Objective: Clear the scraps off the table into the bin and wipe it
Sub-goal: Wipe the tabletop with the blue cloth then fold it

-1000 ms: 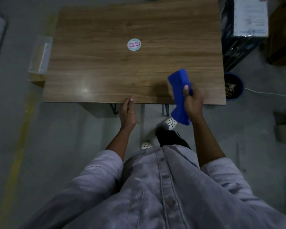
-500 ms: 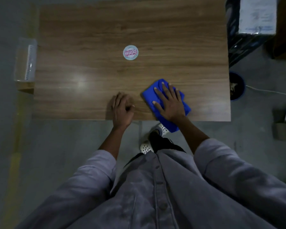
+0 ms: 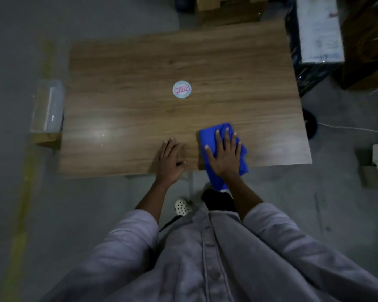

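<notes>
— Well, what lies nearest?
— The right hand (image 3: 225, 158), at the front edge of the brown wood-grain rectangular table (image 3: 129, 105), toward its right corner. Its grip is wide: fingers straight and spread, palm pressing flat on a crumpled blue cloth (image 3: 207, 134). One end of the cloth hangs over that edge.
— And the other hand?
— The left hand (image 3: 168, 160) rests on the table at the same edge, just beside the cloth. Its grip is loose, fingers lying forward, holding nothing.
— Farther out?
— A round white-and-pink sticker (image 3: 181, 89) sits about the table's middle. A clear plastic box (image 3: 47, 105) stands just off the left edge. A dark round bin (image 3: 310, 125) is on the floor past the right edge, partly hidden by the table.
</notes>
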A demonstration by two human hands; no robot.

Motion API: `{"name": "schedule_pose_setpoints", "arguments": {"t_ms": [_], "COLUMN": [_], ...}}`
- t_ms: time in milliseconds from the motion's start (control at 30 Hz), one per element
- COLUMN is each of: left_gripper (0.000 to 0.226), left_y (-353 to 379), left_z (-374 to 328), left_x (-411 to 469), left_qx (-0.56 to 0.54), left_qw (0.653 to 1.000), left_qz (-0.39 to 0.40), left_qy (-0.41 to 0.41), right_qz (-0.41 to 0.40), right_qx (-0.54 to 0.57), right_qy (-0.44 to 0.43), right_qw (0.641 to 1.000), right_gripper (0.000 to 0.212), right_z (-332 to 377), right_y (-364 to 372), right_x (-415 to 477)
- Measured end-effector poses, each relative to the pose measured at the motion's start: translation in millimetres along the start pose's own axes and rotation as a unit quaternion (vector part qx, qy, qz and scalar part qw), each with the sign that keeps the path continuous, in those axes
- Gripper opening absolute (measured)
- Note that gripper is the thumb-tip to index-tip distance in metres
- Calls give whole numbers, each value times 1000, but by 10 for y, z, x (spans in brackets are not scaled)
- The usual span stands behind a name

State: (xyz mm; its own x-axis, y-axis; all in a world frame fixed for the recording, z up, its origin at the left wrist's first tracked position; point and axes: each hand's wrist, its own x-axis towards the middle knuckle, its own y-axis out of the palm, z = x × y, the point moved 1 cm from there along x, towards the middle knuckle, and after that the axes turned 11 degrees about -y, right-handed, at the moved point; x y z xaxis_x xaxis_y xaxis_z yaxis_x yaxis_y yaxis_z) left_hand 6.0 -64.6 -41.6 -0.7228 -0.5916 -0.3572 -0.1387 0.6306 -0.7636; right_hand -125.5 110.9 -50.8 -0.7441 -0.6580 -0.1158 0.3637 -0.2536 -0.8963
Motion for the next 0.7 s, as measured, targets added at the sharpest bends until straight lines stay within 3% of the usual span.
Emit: {"name": "schedule_pose_setpoints", "arguments": {"t_ms": [167, 333, 700], "left_gripper": [75, 74, 75], "left_y": [-138, -135, -125], "left_z": [152, 231, 281], "left_x": [-77, -138, -224], "left_qx": [13, 17, 58], "left_qw": [999, 997, 996], "left_qz": [35, 49, 46], "left_qy": [39, 52, 53], "right_qz": [33, 76, 57], "right_qx": [-15, -23, -25], "right_qy": [-37, -56, 15], "right_qw": [999, 995, 998], "right_gripper": [93, 91, 87], "right_z": [198, 52, 103], "right_y": [142, 35, 135], "right_x": [-261, -238, -292]}}
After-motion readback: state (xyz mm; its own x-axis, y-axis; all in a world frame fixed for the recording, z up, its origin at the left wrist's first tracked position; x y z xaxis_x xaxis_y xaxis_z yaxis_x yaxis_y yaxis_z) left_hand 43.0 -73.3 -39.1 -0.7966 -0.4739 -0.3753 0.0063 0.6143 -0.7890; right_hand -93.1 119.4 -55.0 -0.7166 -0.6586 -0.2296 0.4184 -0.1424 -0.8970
